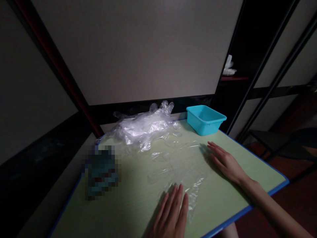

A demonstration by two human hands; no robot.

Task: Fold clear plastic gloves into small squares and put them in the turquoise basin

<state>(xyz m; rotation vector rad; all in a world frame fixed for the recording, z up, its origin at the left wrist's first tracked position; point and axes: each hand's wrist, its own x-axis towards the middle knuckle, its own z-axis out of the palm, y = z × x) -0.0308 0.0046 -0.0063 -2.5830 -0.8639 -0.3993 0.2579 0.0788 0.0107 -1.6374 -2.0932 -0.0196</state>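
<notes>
A clear thin plastic glove [184,168] lies spread on the pale green table, its fingers pointing to the left and away from me. My left hand [172,211] is at its near edge, palm down, with the fingers extended and holding nothing. To the right of the glove, my right hand [226,163] has its fingers stretched out beside the plastic and nothing in it. Farther back on the table is a crumpled pile of clear plastic gloves [143,127].
A turquoise plastic basin [204,124] stands at the table's back right corner. On the left is a blurred, pixelated item [102,173]. The green table [119,211] has a blue edge and stands against pale panels. A dark chair [282,142] is at the right.
</notes>
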